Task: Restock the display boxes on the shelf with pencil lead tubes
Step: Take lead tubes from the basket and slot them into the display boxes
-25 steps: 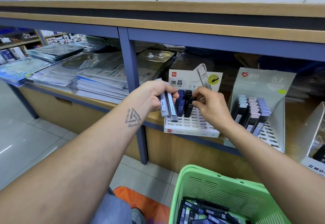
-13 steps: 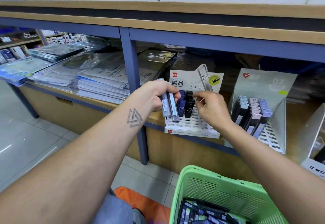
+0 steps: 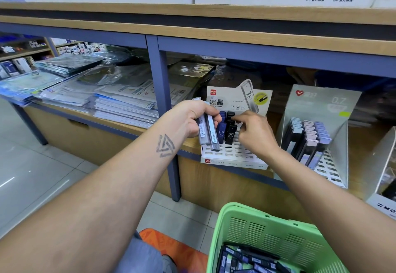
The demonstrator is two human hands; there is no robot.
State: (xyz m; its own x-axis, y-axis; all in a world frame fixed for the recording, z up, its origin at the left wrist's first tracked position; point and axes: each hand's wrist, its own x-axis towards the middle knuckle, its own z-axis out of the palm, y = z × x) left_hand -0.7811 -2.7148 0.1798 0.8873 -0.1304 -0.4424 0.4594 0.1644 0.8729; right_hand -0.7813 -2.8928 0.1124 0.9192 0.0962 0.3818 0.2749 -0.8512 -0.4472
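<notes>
Head view: left hand grips spare pencil lead tubes above the white display box, while the right hand pinches a black tube standing in its back slots. Misaligned pushing could topple neighbouring tubes; more stock waits in the green basket.

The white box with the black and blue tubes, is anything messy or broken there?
Nothing looks broken or spilled. The white display box sits flat on the shelf, its few tubes stand upright at the back, and most slots are just empty. The left hand grips spare tubes.
</notes>
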